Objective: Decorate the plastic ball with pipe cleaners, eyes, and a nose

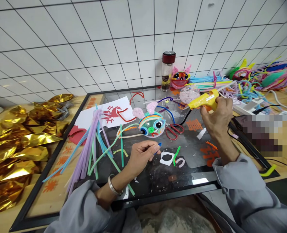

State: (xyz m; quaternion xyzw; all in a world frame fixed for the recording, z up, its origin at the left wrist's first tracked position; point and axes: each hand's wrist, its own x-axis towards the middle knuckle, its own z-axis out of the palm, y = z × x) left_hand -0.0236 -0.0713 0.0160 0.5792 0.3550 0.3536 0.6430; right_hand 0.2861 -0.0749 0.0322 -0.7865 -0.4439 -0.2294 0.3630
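In my right hand (217, 115) is a yellow glue gun (203, 100), its nozzle pointing left above the dark glass panel (143, 181). My left hand (145, 153) pinches a small blue piece (159, 144), mostly hidden by the fingers. Just beyond that hand sits a clear round ball made into an animal face (152, 124), with pink ears, coloured bands and large googly eyes. Red-handled scissors (174, 131) lie to its right. Near my left hand are a white paper scrap with a hole (164, 160), a green pipe cleaner piece (177, 155) and a pale curled piece (180, 162).
Pipe cleaners (90, 145) and white paper with a red print (111, 111) lie left. Gold foil (19, 145) covers the far left. A glass bottle (166, 72), a pink animal ball (179, 77) and a power strip (251, 105) stand behind and right, with cords.
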